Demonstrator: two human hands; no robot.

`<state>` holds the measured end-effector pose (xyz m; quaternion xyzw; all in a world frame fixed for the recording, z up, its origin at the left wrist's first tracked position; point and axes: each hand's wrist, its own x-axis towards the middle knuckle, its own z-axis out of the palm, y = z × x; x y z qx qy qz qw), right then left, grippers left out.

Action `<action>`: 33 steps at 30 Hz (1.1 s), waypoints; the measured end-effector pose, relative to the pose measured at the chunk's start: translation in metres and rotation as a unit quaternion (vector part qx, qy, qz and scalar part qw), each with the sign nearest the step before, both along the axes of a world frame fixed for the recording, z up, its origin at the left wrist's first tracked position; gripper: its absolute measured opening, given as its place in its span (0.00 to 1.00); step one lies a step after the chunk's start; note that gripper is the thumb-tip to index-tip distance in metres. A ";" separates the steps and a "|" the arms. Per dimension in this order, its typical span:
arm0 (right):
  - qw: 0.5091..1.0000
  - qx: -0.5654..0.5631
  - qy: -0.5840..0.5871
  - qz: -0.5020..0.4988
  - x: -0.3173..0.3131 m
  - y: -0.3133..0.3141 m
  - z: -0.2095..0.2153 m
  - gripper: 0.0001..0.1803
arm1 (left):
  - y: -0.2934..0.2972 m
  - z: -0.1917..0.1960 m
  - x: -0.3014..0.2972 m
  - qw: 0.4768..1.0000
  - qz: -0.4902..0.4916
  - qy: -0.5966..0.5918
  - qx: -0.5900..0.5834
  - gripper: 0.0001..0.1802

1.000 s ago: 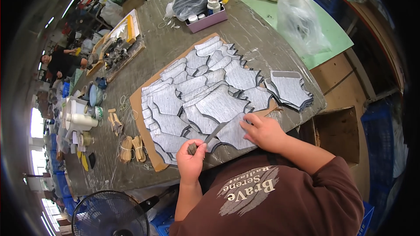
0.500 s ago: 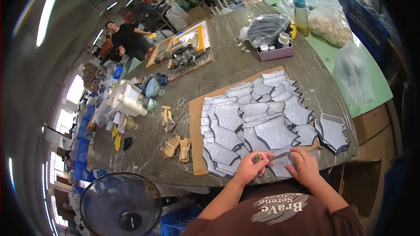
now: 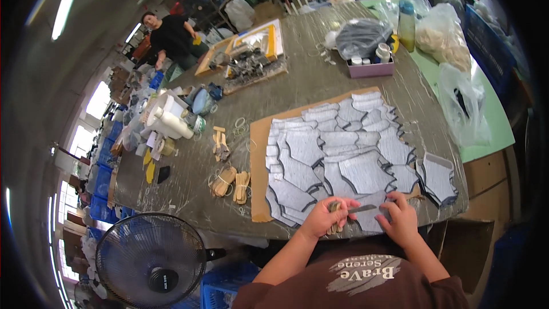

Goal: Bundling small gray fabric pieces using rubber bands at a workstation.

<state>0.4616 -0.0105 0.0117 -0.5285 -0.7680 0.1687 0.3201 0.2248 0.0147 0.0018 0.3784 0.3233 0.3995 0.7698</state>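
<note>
Close to the table's front edge, my left hand (image 3: 323, 216) is closed round a small bundle of strips (image 3: 335, 226), tan and grey at the edges. From its fingertips a thin dark grey strip (image 3: 363, 209) points toward my right hand (image 3: 401, 221). The right thumb and fingers are apart, and the strip's end seems to lie just short of them. Beneath both hands, overlapping grey cut pieces (image 3: 357, 173) with dark edges cover a cardboard sheet (image 3: 260, 180). A separate stack of grey pieces (image 3: 437, 176) lies to the right.
Left of the cardboard lie tied tan bundles (image 3: 241, 187) and loose rubber bands (image 3: 239, 125). A fan (image 3: 151, 266) stands at the front left. Farther back are a purple box (image 3: 370, 69) of bottles and a frame (image 3: 269, 43). A person (image 3: 174, 40) stands beyond the table's left side.
The strip's far end has come away from my right fingers, which have spread slightly. The left hand still grips the bundle. The whole view has shifted a little.
</note>
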 end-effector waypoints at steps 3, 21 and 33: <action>0.999 0.029 -0.017 -0.002 0.001 0.000 -0.006 0.14 | 0.001 -0.011 0.001 1.000 -0.012 -0.010 -0.007 0.04; 0.999 0.045 0.014 0.015 -0.004 -0.001 0.000 0.13 | 0.000 -0.027 -0.014 0.994 -0.039 -0.097 -0.034 0.06; 0.998 0.049 0.025 0.013 -0.004 0.001 -0.002 0.13 | 0.000 -0.018 -0.011 0.996 -0.029 -0.088 -0.003 0.13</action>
